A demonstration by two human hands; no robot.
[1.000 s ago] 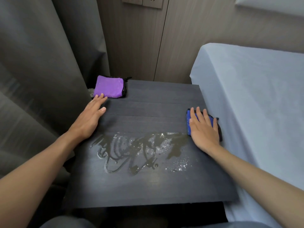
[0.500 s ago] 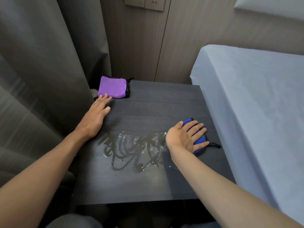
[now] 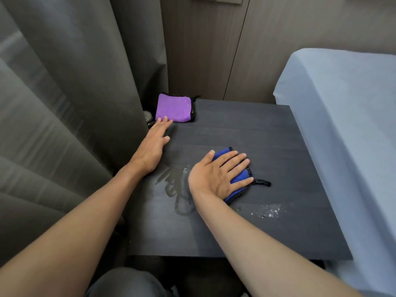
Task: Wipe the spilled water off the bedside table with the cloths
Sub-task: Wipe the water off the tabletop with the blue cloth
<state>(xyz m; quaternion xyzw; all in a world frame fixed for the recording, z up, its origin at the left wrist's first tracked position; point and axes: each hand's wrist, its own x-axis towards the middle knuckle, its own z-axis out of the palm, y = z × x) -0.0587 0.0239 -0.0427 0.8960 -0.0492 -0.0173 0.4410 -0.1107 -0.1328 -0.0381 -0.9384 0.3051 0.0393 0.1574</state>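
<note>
Fingers [image 3: 235, 166] of right hand [image 3: 216, 176] splayed flat, pressing blue cloth [image 3: 237, 179] at puddle's [image 3: 175, 185] 3 o'clock edge | left hand [image 3: 153, 144] flat, fingertips touching purple cloth [image 3: 173, 108] at tabletop's [image 3: 246, 129] 11 o'clock corner, judged ready to fetch it.

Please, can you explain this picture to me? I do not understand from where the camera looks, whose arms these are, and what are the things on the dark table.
No machine is here: a person wears the camera on the head, so it looks forward and down at their own two bare arms. The right hand lies flat on a blue cloth, pressing it onto the dark bedside table beside the spilled water. Small droplets show nearer the bed. The left hand rests open on the table, its fingertips at the edge of a purple cloth in the far left corner. Grey curtains hang on the left.
</note>
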